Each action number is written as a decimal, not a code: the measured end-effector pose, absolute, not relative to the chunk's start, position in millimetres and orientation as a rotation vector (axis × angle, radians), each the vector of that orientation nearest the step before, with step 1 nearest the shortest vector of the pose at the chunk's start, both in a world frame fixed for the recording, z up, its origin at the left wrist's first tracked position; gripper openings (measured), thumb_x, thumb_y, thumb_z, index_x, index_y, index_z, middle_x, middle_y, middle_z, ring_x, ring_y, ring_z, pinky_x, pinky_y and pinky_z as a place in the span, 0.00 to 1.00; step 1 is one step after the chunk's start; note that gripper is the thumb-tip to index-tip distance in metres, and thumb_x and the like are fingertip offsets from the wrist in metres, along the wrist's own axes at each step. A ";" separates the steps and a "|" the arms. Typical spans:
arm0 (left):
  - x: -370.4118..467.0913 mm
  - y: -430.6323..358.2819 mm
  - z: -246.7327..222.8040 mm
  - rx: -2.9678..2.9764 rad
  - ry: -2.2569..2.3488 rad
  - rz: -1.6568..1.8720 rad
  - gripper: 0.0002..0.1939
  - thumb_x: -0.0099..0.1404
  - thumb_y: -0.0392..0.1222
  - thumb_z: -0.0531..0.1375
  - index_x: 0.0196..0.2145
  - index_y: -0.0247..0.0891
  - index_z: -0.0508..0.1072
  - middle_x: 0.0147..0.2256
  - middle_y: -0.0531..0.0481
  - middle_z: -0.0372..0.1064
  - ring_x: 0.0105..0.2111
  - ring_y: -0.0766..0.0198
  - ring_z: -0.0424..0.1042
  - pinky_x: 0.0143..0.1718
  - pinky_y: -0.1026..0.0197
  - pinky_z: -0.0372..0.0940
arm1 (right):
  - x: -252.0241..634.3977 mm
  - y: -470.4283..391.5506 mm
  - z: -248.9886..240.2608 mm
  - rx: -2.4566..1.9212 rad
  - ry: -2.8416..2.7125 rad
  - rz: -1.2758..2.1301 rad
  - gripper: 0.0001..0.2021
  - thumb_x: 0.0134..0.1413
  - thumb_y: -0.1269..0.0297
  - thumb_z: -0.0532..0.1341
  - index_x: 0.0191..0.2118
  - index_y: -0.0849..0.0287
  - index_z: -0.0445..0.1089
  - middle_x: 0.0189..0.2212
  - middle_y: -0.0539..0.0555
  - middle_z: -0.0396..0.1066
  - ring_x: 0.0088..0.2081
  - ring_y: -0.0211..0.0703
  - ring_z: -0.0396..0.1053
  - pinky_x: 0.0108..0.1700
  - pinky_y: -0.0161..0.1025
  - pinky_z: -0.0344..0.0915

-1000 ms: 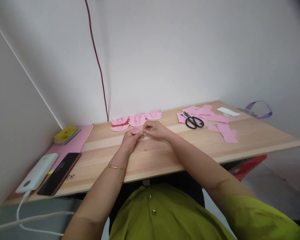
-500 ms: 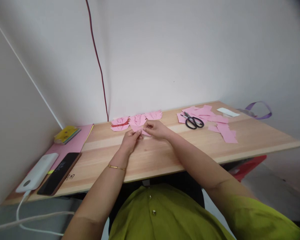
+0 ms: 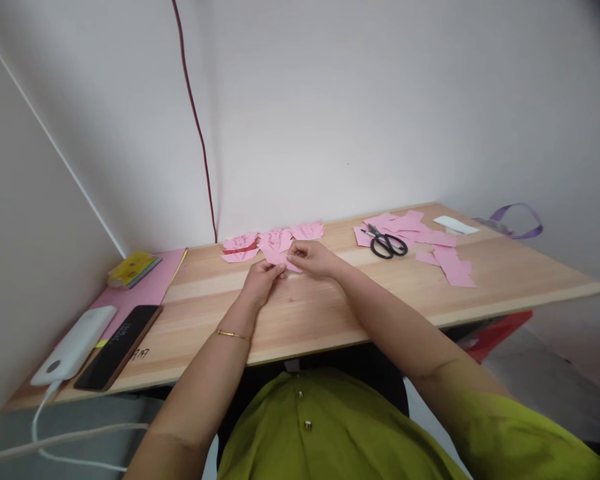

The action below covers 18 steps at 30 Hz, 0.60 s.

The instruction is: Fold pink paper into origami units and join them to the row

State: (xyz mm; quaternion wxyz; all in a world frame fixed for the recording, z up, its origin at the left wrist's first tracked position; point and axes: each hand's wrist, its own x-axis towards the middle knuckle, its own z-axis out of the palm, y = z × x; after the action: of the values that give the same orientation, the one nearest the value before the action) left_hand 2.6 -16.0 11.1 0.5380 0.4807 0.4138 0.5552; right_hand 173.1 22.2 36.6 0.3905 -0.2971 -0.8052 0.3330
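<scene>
Between my hands is a small piece of pink paper (image 3: 291, 267), partly covered by my fingers. My left hand (image 3: 263, 279) pinches its near left side, thumb on top. With thumb and fingertips together, my right hand (image 3: 307, 259) grips the paper's right side. Just beyond them, cut pink paper shapes lie in a row: one with a red strip (image 3: 240, 249) at left, a creased one (image 3: 275, 239) in the middle, partly overlapped by the held paper, and another (image 3: 307, 231) at right.
Black-handled scissors (image 3: 389, 245) and a pen lie on pink scraps (image 3: 453, 265) at right, near a white strip (image 3: 456, 225). At left are a yellow pad (image 3: 133, 268), pink sheets (image 3: 167, 275), a phone (image 3: 120, 347) and a white power bank (image 3: 75, 345) with a cable.
My left thumb and fingertips have shifted slightly to the right along the near edge of the pink paper. My right hand stays almost still.
</scene>
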 end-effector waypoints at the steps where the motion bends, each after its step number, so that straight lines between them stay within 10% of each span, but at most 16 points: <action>1: 2.6 -16.1 11.3 1.142 0.989 1.322 0.11 0.44 0.40 0.69 0.24 0.33 0.72 0.20 0.55 0.67 0.22 0.71 0.63 0.28 0.66 0.59 | 173.0 22.3 36.5 -0.753 -2.050 0.834 0.07 0.49 0.64 0.58 0.26 0.62 0.65 0.24 0.48 0.63 0.28 0.35 0.59 0.31 0.33 0.56; 18: 4.3 -15.8 11.6 1.009 0.938 1.275 0.15 0.41 0.39 0.70 0.27 0.32 0.73 0.24 0.53 0.69 0.23 0.71 0.66 0.34 0.61 0.66 | 172.0 22.1 35.9 -0.735 -2.068 0.795 0.07 0.50 0.64 0.57 0.27 0.62 0.65 0.25 0.49 0.63 0.29 0.35 0.60 0.32 0.33 0.56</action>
State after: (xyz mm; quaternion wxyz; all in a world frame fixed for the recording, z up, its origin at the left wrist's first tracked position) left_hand 4.3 -15.8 11.6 0.5908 0.4338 0.4031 0.5480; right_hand 172.0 22.1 35.9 0.3927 -0.2895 -0.8148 0.3132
